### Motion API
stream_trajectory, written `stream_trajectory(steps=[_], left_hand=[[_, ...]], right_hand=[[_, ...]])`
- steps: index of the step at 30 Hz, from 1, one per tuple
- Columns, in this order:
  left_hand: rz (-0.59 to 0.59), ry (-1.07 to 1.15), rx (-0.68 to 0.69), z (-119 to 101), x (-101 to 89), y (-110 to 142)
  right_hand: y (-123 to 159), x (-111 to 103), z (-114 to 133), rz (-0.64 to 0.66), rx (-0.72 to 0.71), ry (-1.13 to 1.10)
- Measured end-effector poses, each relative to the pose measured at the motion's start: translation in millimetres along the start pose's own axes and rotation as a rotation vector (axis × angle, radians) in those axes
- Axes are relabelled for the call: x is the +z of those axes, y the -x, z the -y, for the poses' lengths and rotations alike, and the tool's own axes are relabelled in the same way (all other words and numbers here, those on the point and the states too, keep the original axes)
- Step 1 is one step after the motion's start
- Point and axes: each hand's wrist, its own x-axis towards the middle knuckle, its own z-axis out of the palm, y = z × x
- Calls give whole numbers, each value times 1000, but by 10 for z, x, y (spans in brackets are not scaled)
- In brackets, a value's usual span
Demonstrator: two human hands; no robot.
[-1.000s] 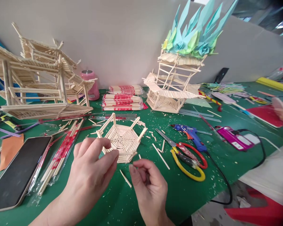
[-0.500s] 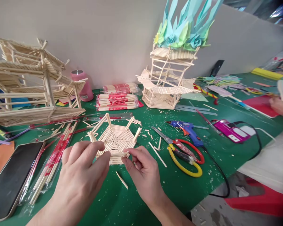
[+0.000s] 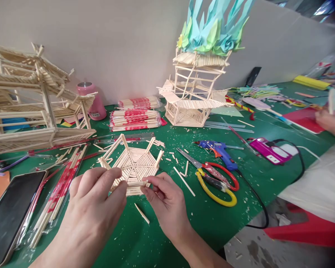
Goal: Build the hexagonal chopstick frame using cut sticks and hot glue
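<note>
A web-patterned hexagonal base of wooden sticks (image 3: 138,158), with short posts standing at its corners, lies on the green table. Along its near side runs a short wooden stick (image 3: 136,184). My left hand (image 3: 96,204) is closed on the stick's left end, its fingertips partly hidden behind the hand. At the other end, my right hand (image 3: 166,199) pinches the stick between thumb and forefinger, close to the near right corner of the base. One loose stick piece (image 3: 142,213) lies on the table just below, between my hands.
Right of my hands lie scissors (image 3: 212,178) and a blue glue gun (image 3: 219,152) with a trailing cord. Stick models (image 3: 187,111) stand behind and at left. Stick packs (image 3: 135,119), a phone (image 3: 15,212) and a power strip (image 3: 273,150) lie around. Another person's hand (image 3: 331,121) is at far right.
The whole view has shifted slightly, with things appearing further left. Both my hands keep their grip on the stick at the near side of the base.
</note>
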Motion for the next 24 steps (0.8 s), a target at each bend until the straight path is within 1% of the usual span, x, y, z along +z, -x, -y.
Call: stream_trajectory(steps=[4,8,10,12,15,17,19,22,24], left_hand=[[-4,10,15,-44,-13,-27],[-43,12,-32,-92,-5,-46],[-44,-7,9,-81,-4,-42],[-14,-36,87,-47,-7,-28],[25,-74,116,-5,-18,-9],[36,-68,92,-10,-29,-18],[33,-39,34,-47,-38,-51],[-7,22,-77,-129,-37,-118],[-38,84,-109,-173,-22,-150]], right_hand=[[7,8,-5,12,12,-15],[13,3,-15,18,12,-9],[10,1,-19,20,11,-8],[7,1,-21,22,14,-8],[8,3,-19,23,20,-8],[11,4,-17,24,26,-15],[15,5,-16,22,31,-23],[20,10,-16,17,27,-27],[24,13,-19,17,25,-19]])
